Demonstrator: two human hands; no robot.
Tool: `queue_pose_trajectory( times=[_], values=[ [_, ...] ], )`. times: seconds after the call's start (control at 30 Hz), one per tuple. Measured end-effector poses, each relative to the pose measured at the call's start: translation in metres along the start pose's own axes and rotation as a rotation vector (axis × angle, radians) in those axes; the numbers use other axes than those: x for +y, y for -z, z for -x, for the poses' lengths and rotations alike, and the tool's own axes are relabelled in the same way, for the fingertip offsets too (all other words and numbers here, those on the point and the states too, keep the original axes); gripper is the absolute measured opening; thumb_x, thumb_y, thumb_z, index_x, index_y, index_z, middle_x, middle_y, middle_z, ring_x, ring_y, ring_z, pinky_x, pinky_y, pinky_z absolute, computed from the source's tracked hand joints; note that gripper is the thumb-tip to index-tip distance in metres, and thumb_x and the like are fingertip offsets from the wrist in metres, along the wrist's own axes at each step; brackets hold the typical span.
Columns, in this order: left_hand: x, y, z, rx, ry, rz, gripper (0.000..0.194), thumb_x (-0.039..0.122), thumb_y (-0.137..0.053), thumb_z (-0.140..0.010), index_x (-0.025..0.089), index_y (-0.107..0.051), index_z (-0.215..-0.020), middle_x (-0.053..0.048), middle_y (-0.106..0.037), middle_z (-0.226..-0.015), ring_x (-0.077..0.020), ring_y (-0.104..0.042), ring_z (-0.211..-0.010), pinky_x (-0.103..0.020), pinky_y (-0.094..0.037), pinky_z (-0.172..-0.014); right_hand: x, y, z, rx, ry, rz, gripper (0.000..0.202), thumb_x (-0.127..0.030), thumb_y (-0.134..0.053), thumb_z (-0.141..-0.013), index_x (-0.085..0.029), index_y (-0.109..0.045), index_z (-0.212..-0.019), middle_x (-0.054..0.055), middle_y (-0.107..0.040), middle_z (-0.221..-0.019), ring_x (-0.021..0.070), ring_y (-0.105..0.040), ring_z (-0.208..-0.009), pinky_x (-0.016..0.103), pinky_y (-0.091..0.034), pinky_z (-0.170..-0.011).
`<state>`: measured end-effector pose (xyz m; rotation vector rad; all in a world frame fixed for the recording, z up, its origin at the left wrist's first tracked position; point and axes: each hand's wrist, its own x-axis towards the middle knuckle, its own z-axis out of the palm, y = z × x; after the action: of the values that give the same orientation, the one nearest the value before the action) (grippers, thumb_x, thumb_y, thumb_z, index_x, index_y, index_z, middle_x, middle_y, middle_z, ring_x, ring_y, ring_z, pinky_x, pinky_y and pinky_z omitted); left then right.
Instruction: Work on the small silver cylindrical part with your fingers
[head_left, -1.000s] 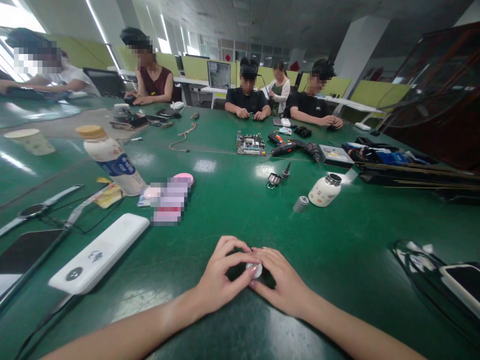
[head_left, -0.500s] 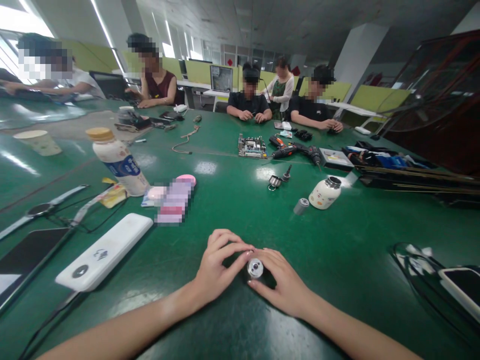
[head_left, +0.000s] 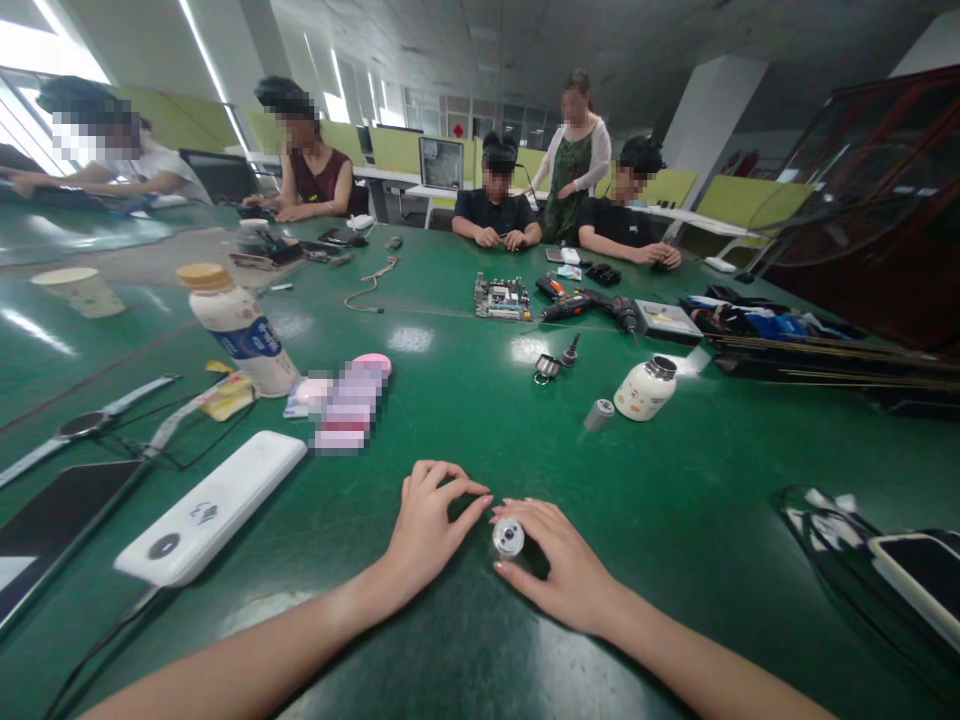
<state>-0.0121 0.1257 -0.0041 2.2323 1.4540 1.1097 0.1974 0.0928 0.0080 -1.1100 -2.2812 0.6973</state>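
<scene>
A small silver metal cylinder (head_left: 508, 539) with a round, holed top stands on the green table (head_left: 420, 640) near its front. My right hand (head_left: 562, 565) is wrapped round the cylinder from the right, thumb in front and fingers behind. Just left of it, my left hand (head_left: 435, 515) has thumb and forefinger pressed close together at the tips; anything between them is too small to make out. Further back on the right, a second silver cylinder (head_left: 599, 415) stands beside a cream-coloured bottle (head_left: 646, 388). Small metal parts (head_left: 547, 369) lie behind them.
On the left are a white power bank (head_left: 214, 508), a drink bottle (head_left: 244, 335), a pink-topped phone (head_left: 352, 400) and a watch (head_left: 82, 425). Power drills (head_left: 574, 303) and a circuit board (head_left: 502, 297) lie further back. A cabled device (head_left: 922, 575) is at right. Several people sit or stand beyond.
My left hand has drawn away slightly left from the cylinder and my right fingers. The right hand stays round the cylinder. A person at the back now stands more upright.
</scene>
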Motion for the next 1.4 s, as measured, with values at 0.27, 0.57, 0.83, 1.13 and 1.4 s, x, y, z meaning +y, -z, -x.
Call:
queue_pose_trajectory(
  times=[0.27,0.57,0.83,1.13,1.4],
  values=[
    [0.025,0.006,0.004,0.043,-0.231,0.273,0.006,0.025,-0.069,-0.088,0.024,-0.073,-0.093,-0.004,-0.067,-0.089,-0.021,-0.054,-0.094,-0.036,-0.046,-0.085,0.004,-0.005,0.002,0.059,0.048,0.022,0.041,-0.032,-0.062,-0.089,-0.017,-0.056,-0.126,0.015,-0.066,-0.124,0.0281,-0.059,-0.119,0.05,-0.045,-0.104],
    [0.024,0.007,0.004,0.06,-0.298,0.236,0.004,0.023,-0.068,-0.089,0.024,-0.071,-0.092,-0.002,-0.067,-0.089,-0.0205,-0.053,-0.094,-0.035,-0.045,-0.085,0.003,-0.004,0.001,0.057,0.058,0.003,0.037,-0.031,-0.063,-0.089,-0.02,-0.057,-0.124,0.012,-0.067,-0.122,0.026,-0.06,-0.118,0.047,-0.045,-0.105],
    [0.026,0.009,0.005,0.035,-0.32,0.185,0.008,0.023,-0.065,-0.09,0.025,-0.071,-0.095,-0.003,-0.069,-0.09,-0.0213,-0.054,-0.095,-0.036,-0.046,-0.085,0.003,-0.005,0.0,0.074,0.064,-0.009,0.036,-0.03,-0.064,-0.088,-0.02,-0.057,-0.122,0.012,-0.067,-0.122,0.0256,-0.061,-0.117,0.047,-0.045,-0.104],
    [0.028,0.01,0.008,-0.039,-0.325,0.187,0.025,0.013,-0.059,-0.088,0.027,-0.071,-0.105,-0.005,-0.067,-0.105,-0.0234,-0.052,-0.104,-0.041,-0.046,-0.091,0.004,-0.004,0.0,0.075,0.079,-0.018,0.036,-0.029,-0.062,-0.089,-0.021,-0.057,-0.123,0.012,-0.066,-0.124,0.0256,-0.059,-0.12,0.048,-0.044,-0.105],
    [0.033,0.01,0.008,-0.023,-0.161,0.25,0.004,0.019,-0.07,-0.083,0.022,-0.07,-0.082,-0.006,-0.066,-0.101,-0.024,-0.053,-0.102,-0.042,-0.045,-0.09,0.001,-0.002,-0.001,0.053,0.06,-0.031,0.032,-0.028,-0.063,-0.088,-0.022,-0.058,-0.118,0.01,-0.067,-0.12,0.0254,-0.06,-0.118,0.046,-0.045,-0.104]
  ],
)
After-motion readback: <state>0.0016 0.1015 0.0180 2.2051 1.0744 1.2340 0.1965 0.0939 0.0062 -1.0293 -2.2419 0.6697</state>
